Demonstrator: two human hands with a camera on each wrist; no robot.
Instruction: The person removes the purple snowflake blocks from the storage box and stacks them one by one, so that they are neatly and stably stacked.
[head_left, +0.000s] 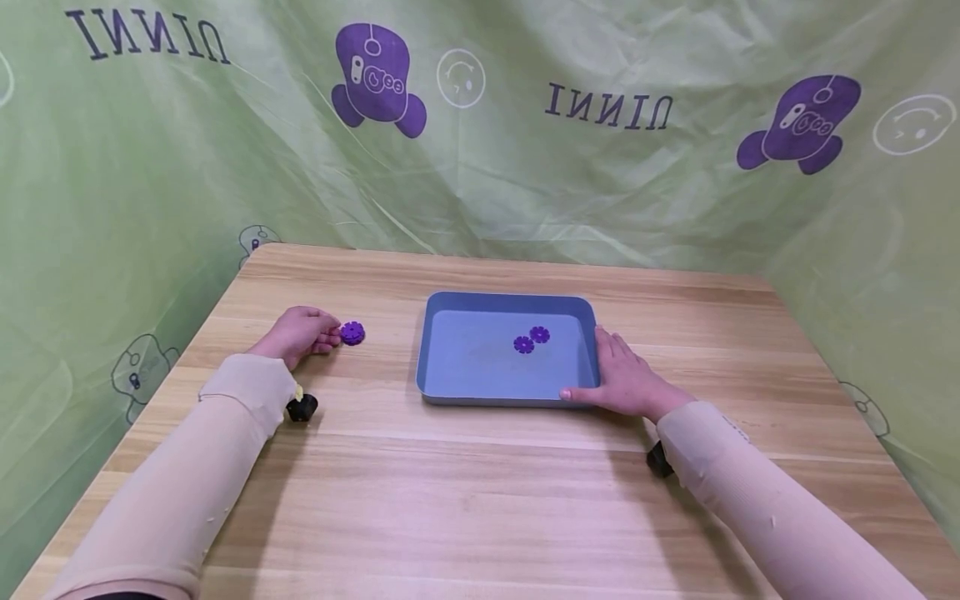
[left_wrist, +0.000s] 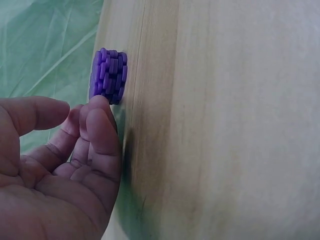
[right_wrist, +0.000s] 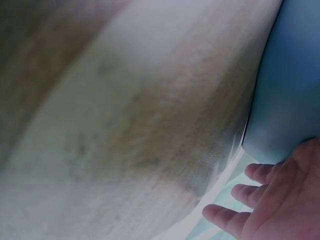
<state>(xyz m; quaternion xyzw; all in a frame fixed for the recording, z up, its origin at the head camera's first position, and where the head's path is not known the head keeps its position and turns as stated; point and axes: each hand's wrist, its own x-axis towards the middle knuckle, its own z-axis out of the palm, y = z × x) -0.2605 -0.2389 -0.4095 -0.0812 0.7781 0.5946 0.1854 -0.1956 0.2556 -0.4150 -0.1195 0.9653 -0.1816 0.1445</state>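
Head view: nearest me, to either side of the tray, my beige fabric sleeves (head_left: 757, 500) reach forward over the pale wood-grain desk (head_left: 450, 500), a small black block (head_left: 302, 407) beside each cuff. My right hand (head_left: 633, 382) lies at the near right corner of the shallow blue rectangular tray (head_left: 465, 362), spread wide, the thumb on its near rim and the fingers reaching along its right wall. On the tray's floor, right of its middle, two flat purple flower-shaped discs (head_left: 523, 344) lie just beside each other.

Left of the tray, well apart from it, is my left hand (head_left: 300, 332), holding nothing; its fingers are loosely bent and the left wrist view shows a narrow gap to the thumb. Right at the fingertips, between that hand and the tray, a short stack of purple notched discs (head_left: 352, 333) stands on the desk; I cannot tell whether I touch it. Beyond the tray, behind the desk, hangs a creased light-green cloth (head_left: 510, 187) printed with purple figures and lettering.
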